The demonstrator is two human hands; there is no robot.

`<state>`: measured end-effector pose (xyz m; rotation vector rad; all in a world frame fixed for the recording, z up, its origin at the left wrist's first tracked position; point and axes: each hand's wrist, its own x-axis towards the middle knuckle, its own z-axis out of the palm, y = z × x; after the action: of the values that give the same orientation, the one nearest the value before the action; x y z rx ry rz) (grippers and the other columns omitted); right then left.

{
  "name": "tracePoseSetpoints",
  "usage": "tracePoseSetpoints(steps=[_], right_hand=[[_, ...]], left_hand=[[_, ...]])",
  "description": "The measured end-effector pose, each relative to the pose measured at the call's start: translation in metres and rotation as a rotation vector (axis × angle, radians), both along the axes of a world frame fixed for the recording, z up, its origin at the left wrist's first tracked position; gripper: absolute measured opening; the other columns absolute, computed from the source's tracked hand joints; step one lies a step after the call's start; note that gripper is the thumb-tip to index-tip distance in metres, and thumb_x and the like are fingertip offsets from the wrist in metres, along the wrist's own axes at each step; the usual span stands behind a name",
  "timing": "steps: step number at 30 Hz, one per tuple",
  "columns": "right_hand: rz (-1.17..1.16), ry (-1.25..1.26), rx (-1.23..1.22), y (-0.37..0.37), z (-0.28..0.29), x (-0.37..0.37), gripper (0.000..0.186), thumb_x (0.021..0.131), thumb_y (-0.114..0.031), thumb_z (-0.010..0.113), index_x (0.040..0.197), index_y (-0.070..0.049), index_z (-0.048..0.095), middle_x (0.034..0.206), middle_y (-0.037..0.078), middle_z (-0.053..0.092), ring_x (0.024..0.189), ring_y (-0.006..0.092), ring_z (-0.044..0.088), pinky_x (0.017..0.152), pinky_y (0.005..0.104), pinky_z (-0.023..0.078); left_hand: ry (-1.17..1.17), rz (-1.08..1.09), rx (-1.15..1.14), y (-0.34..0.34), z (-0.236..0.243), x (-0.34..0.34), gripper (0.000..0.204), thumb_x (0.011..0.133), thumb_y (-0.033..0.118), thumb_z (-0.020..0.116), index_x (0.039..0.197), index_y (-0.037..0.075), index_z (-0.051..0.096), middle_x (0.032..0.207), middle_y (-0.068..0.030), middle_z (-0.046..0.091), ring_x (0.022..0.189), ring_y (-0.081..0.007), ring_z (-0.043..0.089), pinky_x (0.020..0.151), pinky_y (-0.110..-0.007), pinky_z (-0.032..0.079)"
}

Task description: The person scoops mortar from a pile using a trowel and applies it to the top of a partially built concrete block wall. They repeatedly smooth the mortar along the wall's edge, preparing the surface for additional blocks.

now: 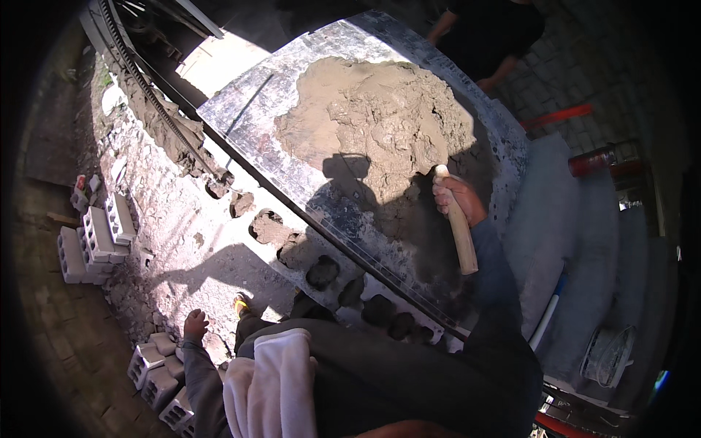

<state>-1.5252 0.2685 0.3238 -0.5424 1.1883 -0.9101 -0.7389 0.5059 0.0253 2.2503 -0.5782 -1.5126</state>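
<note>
My right hand [460, 198] is wrapped round a thick pale wooden handle [461, 237], over the near right side of a large wet mortar heap [380, 109]. The handle's working end cannot be made out in the shadow. The mortar lies spread on a wide, worn metal-looking board [244, 120], on which my shadow falls. At the lower left my left hand [196, 325] hangs low beside my leg, its fingers curled in, with nothing visible in them. It is well apart from the board and nearest to some stacked grey blocks [157, 376].
A row of hollow blocks [299, 255], with mortar in several holes, runs along the board's near left edge. More hollow blocks [95, 244] are stacked at the left. Another person [496, 36] stands beyond the board. A spool [608, 355] lies at the lower right.
</note>
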Motion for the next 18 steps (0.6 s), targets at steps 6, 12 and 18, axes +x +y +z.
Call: tracePoseSetpoints(steps=[6, 12, 18], right_hand=[[-0.059, 0.051, -0.099, 0.049, 0.063, 0.025, 0.014, 0.095, -0.013, 0.058, 0.106, -0.008, 0.05, 0.077, -0.001, 0.049, 0.053, 0.006, 0.046, 0.047, 0.0253, 0.043], [-0.171, 0.237, -0.172, 0.128, 0.126, 0.068, 0.018, 0.098, -0.016, 0.055, 0.112, -0.007, 0.049, 0.073, -0.001, 0.047, 0.045, 0.005, 0.043, 0.038, 0.0223, 0.044], [-0.095, 0.147, -0.134, 0.19, 0.182, 0.192, 0.021, 0.1, -0.013, 0.048, 0.118, -0.003, 0.044, 0.072, 0.002, 0.045, 0.041, 0.0062, 0.043, 0.034, 0.0245, 0.047]], left_hand=[[0.042, -0.109, -0.009, -0.004, -0.037, -0.017, 0.047, 0.094, 0.025, 0.063, 0.133, 0.001, 0.056, 0.104, -0.0107, 0.068, 0.076, -0.0184, 0.068, 0.055, -0.033, 0.051], [-0.103, -0.435, -0.067, -0.034, -0.061, 0.01, 0.053, 0.093, 0.031, 0.064, 0.135, 0.0, 0.055, 0.112, -0.014, 0.07, 0.087, -0.0218, 0.071, 0.07, -0.037, 0.056], [-0.002, -0.415, -0.085, -0.023, -0.075, 0.029, 0.051, 0.096, 0.028, 0.062, 0.137, -0.002, 0.054, 0.121, -0.0178, 0.068, 0.095, -0.0255, 0.072, 0.08, -0.038, 0.057]])
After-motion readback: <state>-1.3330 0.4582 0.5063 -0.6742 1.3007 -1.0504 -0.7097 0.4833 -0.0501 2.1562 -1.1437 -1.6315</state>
